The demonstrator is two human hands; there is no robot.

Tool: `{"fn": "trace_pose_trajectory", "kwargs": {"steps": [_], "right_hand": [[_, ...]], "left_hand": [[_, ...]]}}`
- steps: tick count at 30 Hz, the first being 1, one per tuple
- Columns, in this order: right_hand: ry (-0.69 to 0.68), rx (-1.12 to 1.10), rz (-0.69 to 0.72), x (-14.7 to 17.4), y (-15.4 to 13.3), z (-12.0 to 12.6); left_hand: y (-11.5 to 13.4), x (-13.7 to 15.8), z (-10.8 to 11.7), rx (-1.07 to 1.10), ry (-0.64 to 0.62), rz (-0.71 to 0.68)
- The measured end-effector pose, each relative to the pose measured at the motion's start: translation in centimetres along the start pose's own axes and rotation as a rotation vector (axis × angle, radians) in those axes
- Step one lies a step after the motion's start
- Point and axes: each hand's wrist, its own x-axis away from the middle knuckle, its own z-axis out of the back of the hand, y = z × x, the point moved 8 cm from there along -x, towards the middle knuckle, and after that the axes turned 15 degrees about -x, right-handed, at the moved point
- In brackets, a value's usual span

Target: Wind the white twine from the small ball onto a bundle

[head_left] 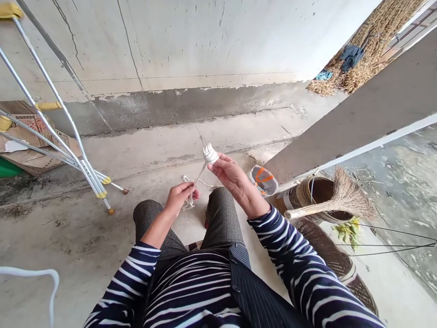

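Observation:
My right hand is closed on a small white wound bundle, which looks like cloth strip or cord; its exact kind I cannot make out. A white strand runs from the bundle down to my left hand, whose thumb and fingers pinch it. Below the left fingers hang loose, knotted ends. Another thin length of the white strand stretches across toward my right knee. Both hands are held above my knees, a short way apart.
Metal crutches stand at the left, by a cardboard box. At the right are a bucket with a straw broom across it, a clear bag with orange marks and a brown woven item. A wall rises ahead.

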Motion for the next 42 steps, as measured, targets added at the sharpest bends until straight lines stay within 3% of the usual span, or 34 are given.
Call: {"fn": "trace_pose_trajectory", "kwargs": {"steps": [5, 7, 9, 12, 15, 18, 20, 25, 29, 34, 36, 40, 42], "right_hand": [[0.131, 0.02, 0.003, -0.5, 0.4, 3.2], [0.137, 0.001, -0.024, 0.0, 1.0, 3.5], [0.106, -0.012, -0.036, 0.5, 1.1, 3.1], [0.027, -0.008, -0.054, 1.1, 0.6, 1.7], [-0.013, -0.007, -0.096, 1.5, 1.0, 0.6], [-0.032, 0.003, -0.153, 2.0, 2.6, 0.0], [-0.058, 0.019, -0.193, 2.3, 3.7, -0.5], [-0.047, 0.024, -0.118, 2.0, 2.9, -0.5], [0.049, 0.005, -0.046, 1.5, 1.2, 0.8], [0.064, -0.021, -0.091, 2.0, 2.0, 0.5], [0.072, -0.019, -0.087, 2.2, 2.3, 0.2], [0.028, 0.05, -0.08, 2.3, 2.1, -0.4], [-0.012, 0.09, -0.082, 2.4, 1.8, -0.8]], "left_hand": [[2.5, 2.6, 1.2, 0.021, -0.258, -0.012], [3.0, 2.5, 2.1, 0.015, -0.284, -0.045], [2.1, 1.6, 3.4, -0.097, -0.213, -0.031], [-0.1, 0.1, 5.8, -0.402, 0.086, 0.05], [0.1, -0.4, 5.3, -0.459, 0.289, -0.036], [2.1, -0.5, 2.3, -0.342, 0.313, -0.218], [3.3, -0.7, 0.5, -0.304, 0.297, -0.265], [2.7, -0.5, -1.2, -0.079, 0.2, -0.12], [1.5, 0.8, -0.5, -0.066, 0.102, -0.047], [3.0, 2.2, 3.3, -0.165, 0.247, -0.124], [3.8, 2.6, 3.8, -0.107, 0.177, -0.13], [4.3, 3.7, 2.0, 0.148, -0.186, -0.057], [3.6, 4.1, 1.1, 0.236, -0.298, -0.001]]}}
